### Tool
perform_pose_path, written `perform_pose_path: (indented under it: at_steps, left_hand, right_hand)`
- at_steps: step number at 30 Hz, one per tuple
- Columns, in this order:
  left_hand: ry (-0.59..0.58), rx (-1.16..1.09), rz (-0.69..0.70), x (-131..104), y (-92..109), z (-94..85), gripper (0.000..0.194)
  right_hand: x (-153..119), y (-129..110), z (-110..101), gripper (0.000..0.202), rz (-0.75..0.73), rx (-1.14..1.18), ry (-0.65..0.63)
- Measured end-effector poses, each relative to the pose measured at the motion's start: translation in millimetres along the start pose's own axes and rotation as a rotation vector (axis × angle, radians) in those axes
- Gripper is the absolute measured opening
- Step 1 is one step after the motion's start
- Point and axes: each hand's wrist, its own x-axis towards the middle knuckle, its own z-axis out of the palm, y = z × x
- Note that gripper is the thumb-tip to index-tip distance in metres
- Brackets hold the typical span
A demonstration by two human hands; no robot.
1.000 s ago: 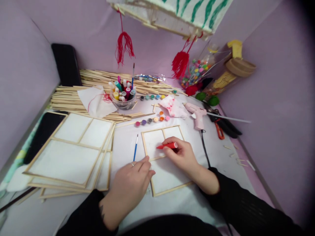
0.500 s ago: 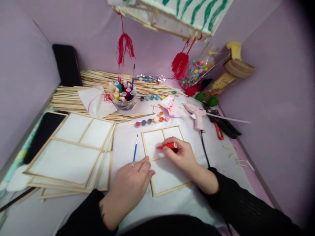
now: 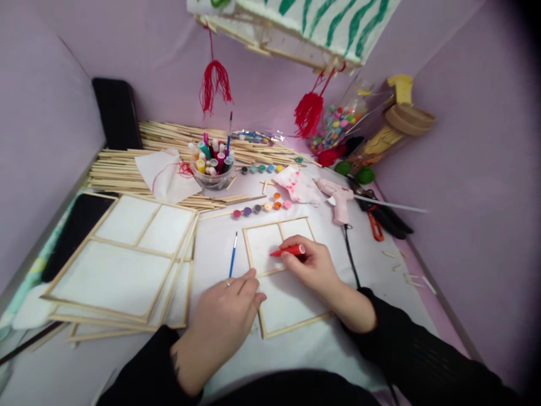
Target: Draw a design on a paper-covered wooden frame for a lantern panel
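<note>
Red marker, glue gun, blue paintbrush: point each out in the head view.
red marker [image 3: 288, 250], head view, middle of its barrel, held in the right hand [image 3: 315, 268]
glue gun [image 3: 338, 198], head view, pink body above the handle
blue paintbrush [image 3: 233, 257], head view, middle of the blue handle

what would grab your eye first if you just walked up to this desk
Probably the red marker in the right hand, tip on the small paper frame at the centre, with the left hand pressing on the frame's left edge. Next, the two red tassels hanging from the green-striped lantern overhead.
</note>
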Motion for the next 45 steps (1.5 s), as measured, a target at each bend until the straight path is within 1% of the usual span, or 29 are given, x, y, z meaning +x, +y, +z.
perform_pose_path:
  at_steps: [3, 8, 10, 15, 18, 24, 30, 37, 42, 45]
  left_hand:
    - [0.002, -0.005, -0.004, -0.1, -0.1, -0.5, 0.033]
    - [0.007, -0.029, -0.001, -1.1, -0.9, 0.0, 0.031]
    - [0.001, -0.038, -0.004, -1.8, -0.9, 0.8, 0.030]
    - [0.006, -0.047, -0.007, -2.6, -0.4, 2.3, 0.028]
    - [0.005, -0.057, -0.008, -1.6, -0.3, 1.9, 0.028]
    - [-0.007, -0.065, -0.019, -0.7, 0.3, 0.2, 0.030]
    - [-0.006, -0.096, -0.027, -2.0, -0.1, 1.5, 0.028]
    - [-0.004, -0.097, -0.036, -1.6, -0.1, 1.6, 0.027]
    - [0.002, -0.095, -0.032, -1.0, 0.8, 0.7, 0.027]
    - [0.005, -0.099, -0.030, -1.4, 0.7, 0.8, 0.026]
  right_hand:
    - [0.7, 2.1, -2.3, 0.008, 0.016, 0.004, 0.018]
    - [3.5, 3.7, -8.6, 0.005, 0.030, 0.041, 0.161]
    - [5.2, 2.7, -7.5, 0.004, 0.013, 0.048, 0.179]
    - [12.4, -2.2, 0.7, 0.007, -0.080, -0.012, 0.076]
    - [16.6, -3.6, 4.6, 0.008, -0.108, -0.051, 0.051]
    - [15.6, 6.9, 12.7, 0.010, -0.148, -0.085, 0.043]
    - [14.5, 18.3, 18.3, 0.012, -0.175, -0.104, 0.078]
    - [16.4, 16.6, 19.1, 0.012, -0.197, -0.124, 0.070]
    - [16.3, 12.7, 17.7, 0.012, -0.208, -0.138, 0.040]
    - [15.5, 13.3, 17.6, 0.011, -0.216, -0.136, 0.052]
